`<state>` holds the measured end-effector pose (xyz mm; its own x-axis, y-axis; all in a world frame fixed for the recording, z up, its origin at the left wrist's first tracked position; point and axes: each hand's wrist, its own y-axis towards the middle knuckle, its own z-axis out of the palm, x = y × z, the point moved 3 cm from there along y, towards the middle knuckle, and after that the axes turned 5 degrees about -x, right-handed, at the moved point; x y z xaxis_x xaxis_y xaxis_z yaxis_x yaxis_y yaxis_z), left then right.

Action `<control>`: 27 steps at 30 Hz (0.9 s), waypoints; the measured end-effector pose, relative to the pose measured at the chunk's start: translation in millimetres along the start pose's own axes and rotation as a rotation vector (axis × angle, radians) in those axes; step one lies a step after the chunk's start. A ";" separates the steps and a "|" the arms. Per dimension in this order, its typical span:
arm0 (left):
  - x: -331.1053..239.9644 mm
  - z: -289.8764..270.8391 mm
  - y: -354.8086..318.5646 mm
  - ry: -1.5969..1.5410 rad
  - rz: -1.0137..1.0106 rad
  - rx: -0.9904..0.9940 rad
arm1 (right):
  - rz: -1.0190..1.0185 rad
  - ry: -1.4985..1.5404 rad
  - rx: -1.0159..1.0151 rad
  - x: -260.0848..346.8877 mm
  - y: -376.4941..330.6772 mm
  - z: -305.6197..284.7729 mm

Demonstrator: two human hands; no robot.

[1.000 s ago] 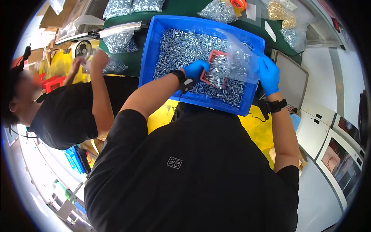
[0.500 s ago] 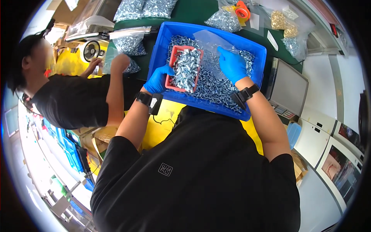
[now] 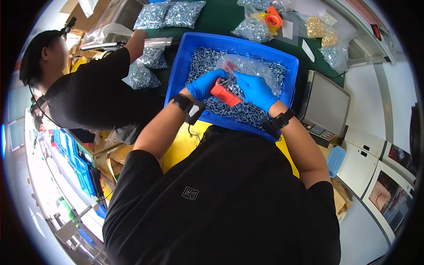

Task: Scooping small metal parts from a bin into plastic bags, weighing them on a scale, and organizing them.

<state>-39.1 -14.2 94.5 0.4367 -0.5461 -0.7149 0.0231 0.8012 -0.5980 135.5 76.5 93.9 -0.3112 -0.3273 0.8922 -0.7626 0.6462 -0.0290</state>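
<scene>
My left hand (image 3: 206,85), in a blue glove, is closed on the edge of a small red tray (image 3: 226,95). The tray tilts to the right, with small silvery metal cylinders inside it. My right hand (image 3: 256,91), also gloved in blue, grips a clear plastic bag (image 3: 261,70) beside the tray; its fingertips are partly hidden. Metal pieces show through the bag. Both hands are over a large blue bin (image 3: 175,70), where loose metal cylinders (image 3: 236,111) cover the bottom.
Filled clear bags (image 3: 183,14) lie on the green table. A flat-topped scale (image 3: 327,100) stands right of the bin. Farther back are an orange tape dispenser (image 3: 273,18) and bagged gold-coloured pieces (image 3: 315,27). At the left, a co-worker (image 3: 88,95) reaches toward the bags.
My left hand has moved right with the red tray, tipping it toward the bag. My right hand has shifted slightly left and down. The co-worker's arm has reached farther across the table.
</scene>
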 end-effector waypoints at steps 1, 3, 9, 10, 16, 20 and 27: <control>-4.0 4.9 10.5 -0.114 -0.121 0.069 | -0.016 0.017 -0.003 1.9 -4.0 -3.0; -13.3 -1.1 29.0 0.074 -0.262 -0.008 | 0.047 0.084 -0.012 16.7 -13.7 -23.5; -68.0 42.2 67.4 0.670 -0.341 -0.005 | 0.217 0.400 -0.205 -27.3 -21.1 -44.3; -71.3 40.7 86.6 0.842 -0.200 0.035 | 0.208 0.407 -0.202 -27.8 -19.7 -49.2; -83.2 107.3 122.7 1.408 0.036 0.222 | 0.283 0.341 -0.269 -54.1 -28.8 -74.0; -86.8 144.6 107.3 1.883 0.062 0.145 | 0.305 0.265 -0.318 -55.2 -37.3 -87.1; -82.7 152.9 62.9 2.001 0.199 -0.050 | 0.275 -0.026 -0.358 -68.3 -36.0 -89.8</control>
<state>63.7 118.7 171.5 -0.9969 0.0551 -0.0554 0.0744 0.8861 -0.4575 235.1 137.6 74.4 -0.4929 -0.1243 0.8612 -0.4068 0.9078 -0.1019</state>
